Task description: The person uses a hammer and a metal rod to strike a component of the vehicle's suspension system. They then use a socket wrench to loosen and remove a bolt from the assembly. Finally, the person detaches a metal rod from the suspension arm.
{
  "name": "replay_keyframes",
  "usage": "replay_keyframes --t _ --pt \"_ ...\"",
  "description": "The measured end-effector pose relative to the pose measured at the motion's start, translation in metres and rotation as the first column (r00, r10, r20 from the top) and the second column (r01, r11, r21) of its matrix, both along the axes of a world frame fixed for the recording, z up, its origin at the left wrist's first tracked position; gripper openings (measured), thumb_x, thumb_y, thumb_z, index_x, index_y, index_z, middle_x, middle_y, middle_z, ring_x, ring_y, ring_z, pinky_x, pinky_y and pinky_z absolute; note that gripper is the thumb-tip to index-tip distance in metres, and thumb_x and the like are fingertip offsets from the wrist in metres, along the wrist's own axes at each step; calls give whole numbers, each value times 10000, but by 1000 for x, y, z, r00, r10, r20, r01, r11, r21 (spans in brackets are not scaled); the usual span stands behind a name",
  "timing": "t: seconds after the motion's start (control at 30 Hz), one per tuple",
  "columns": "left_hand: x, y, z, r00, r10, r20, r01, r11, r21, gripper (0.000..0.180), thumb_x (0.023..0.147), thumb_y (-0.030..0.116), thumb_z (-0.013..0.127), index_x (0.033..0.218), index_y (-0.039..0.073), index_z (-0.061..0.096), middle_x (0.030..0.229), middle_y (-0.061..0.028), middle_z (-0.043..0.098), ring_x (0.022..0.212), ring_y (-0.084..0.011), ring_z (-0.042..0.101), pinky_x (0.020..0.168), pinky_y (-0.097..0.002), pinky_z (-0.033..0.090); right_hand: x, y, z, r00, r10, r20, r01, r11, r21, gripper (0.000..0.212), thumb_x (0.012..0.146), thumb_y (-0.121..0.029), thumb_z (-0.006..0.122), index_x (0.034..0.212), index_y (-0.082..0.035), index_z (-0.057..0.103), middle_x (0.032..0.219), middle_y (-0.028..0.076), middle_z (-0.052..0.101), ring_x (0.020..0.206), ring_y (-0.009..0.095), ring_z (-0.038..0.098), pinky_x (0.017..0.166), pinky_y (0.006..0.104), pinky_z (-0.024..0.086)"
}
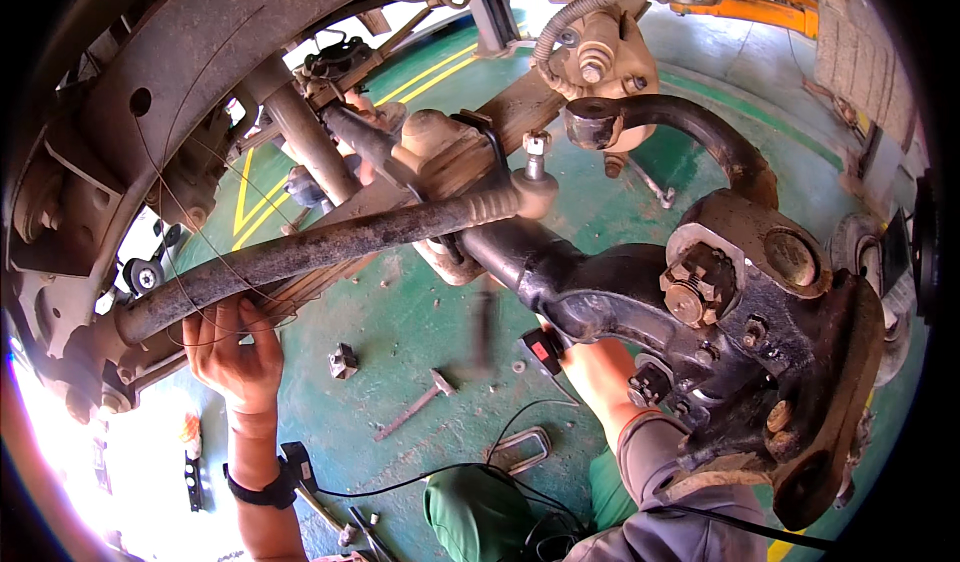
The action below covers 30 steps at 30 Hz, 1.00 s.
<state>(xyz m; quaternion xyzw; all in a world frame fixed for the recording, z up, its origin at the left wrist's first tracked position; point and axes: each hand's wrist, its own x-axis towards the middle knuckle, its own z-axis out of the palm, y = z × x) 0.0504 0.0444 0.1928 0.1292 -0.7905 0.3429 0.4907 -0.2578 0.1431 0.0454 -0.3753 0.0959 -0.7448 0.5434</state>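
Note:
My left hand (238, 354) reaches up to the underside of a long dark steering rod (330, 252) near its left end. Its fingers bend against the rod, their tips partly hidden, with thin loose wires looped around them. At the rod's right end a ball joint (535, 190) points its threaded stud upward. It stands apart from the eye of a curved black steering arm (700, 127). My right forearm (598, 377) goes up behind the black axle (610, 282), which hides most of that hand. A blurred dark upright shape (483, 327) hangs beside it, too smeared to name.
A hammer (415, 404), a metal nut-like piece (343, 362) and a metal frame (522, 450) lie on the green floor (340, 422). Black cables (400, 484) run across my lap. The steering knuckle (760, 292) fills the right, a chassis rail (130, 92) the upper left.

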Motion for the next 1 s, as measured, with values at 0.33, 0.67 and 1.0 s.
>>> replay_keyframes --t 0.33,0.67,1.0 --pt "0 0 1 1000 -6 -1 6 999 54 189 871 66 606 986 -38 714 921 -173 721 890 -391 665 959 -457 475 -1 -2 0 1000 14 10 -14 1000 1 653 984 -526 466 1327 28 419 1180 151 566 1086 190 586 808 293 514" --pt "-2 1 2 1000 -24 -7 24 1000 15 172 864 46 600 970 -29 714 912 -166 714 873 -373 659 906 -437 491 0 -4 -4 1000 11 9 -11 1000 6 650 988 -528 458 1331 23 416 1193 148 563 1110 188 583 822 288 514" --pt "0 -2 0 1000 -5 -23 5 1000 0 193 871 64 595 991 -19 722 925 -157 717 892 -378 648 897 -434 493 -1 -6 -7 1000 27 14 -27 1000 5 646 993 -529 450 1336 18 413 1207 146 559 1134 186 579 836 284 514"
